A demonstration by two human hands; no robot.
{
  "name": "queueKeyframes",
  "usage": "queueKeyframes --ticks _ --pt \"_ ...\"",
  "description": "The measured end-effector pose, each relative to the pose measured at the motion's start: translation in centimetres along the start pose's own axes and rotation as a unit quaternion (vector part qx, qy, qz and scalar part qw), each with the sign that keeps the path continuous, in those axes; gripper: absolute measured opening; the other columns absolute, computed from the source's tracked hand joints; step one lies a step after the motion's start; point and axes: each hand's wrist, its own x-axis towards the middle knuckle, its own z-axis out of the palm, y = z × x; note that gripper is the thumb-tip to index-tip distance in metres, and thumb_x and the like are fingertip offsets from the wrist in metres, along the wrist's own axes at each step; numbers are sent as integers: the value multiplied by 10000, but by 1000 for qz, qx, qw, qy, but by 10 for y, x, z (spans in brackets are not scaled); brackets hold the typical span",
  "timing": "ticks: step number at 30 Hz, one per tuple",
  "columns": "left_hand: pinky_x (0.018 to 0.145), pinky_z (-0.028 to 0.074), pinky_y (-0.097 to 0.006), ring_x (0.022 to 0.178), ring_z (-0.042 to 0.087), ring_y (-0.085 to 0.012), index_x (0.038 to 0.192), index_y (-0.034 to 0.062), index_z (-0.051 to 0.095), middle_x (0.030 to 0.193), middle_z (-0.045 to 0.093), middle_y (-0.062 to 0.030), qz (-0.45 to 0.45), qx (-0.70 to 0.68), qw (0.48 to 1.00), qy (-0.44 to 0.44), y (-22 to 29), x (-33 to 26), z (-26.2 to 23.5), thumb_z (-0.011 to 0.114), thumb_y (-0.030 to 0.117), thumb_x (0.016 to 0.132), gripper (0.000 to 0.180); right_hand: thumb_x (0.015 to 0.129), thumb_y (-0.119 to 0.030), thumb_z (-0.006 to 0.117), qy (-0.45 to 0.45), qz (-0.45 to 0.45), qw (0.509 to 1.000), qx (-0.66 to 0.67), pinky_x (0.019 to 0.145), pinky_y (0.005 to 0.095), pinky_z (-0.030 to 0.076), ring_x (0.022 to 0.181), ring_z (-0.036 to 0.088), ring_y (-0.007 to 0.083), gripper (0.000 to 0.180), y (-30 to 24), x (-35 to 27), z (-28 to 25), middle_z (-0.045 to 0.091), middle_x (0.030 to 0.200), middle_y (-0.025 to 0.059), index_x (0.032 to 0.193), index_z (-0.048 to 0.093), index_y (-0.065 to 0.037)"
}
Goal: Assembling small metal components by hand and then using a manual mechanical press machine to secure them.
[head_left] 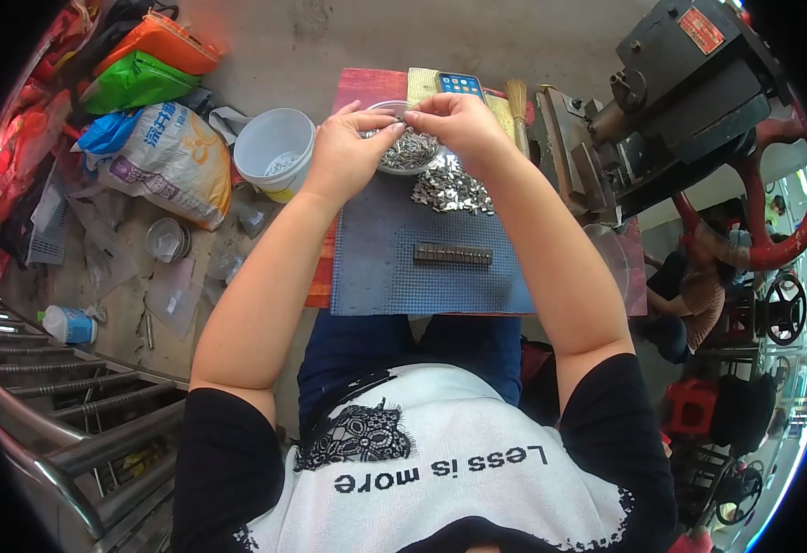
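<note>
I see the left hand (343,155), fingers curled in over the white bowl (405,171); can't tell what it grips. Small metal parts (411,150) in bowl: probably light, stiff, slippery; I'd pinch edges. Shiny metal pieces (451,189) heaped beside. Right hand (459,124): fingertips bunched near left's, contents unclear.

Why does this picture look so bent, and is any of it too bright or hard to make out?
Head view: a fisheye lens, so the metal rack bows at lower left and the corners go black; head view: white glare along the right rim, glints on the heap of small metal pieces; head view: any small thing at the fingertips of the left hand and right hand is too tiny to tell.
</note>
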Motion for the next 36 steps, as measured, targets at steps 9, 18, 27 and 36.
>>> queueKeyframes --ticks 9,18,27,36 --pt "1129 361 -462 1388 447 -367 1047 87 783 1181 727 -85 -14 -98 995 -2 7 -1 2 751 224 868 228 899 -174 754 9 -1 986 169 685 209 441 773 585 65 212 -1 -10 10 698 907 13 1026 714 -8" --pt "1172 218 -579 1416 416 -360 1014 75 776 1219 714 -70 38 -64 997 -9 8 -5 0 688 194 889 194 878 -147 769 -1 -19 992 126 698 211 464 788 613 72 210 -6 -13 7 719 891 35 1024 741 1" --pt "1161 144 -637 1322 510 -257 906 151 775 1041 739 -36 116 250 959 60 17 -9 1 774 357 811 227 881 -181 772 29 -13 999 25 742 276 489 830 633 114 229 -1 -4 5 718 890 46 986 733 18" --pt "1144 129 -672 1308 504 -240 858 177 753 1119 705 34 177 297 928 141 15 -4 0 824 351 741 222 892 -202 763 18 -17 1000 -20 697 259 458 773 588 85 220 -8 -5 8 707 859 25 964 731 4"
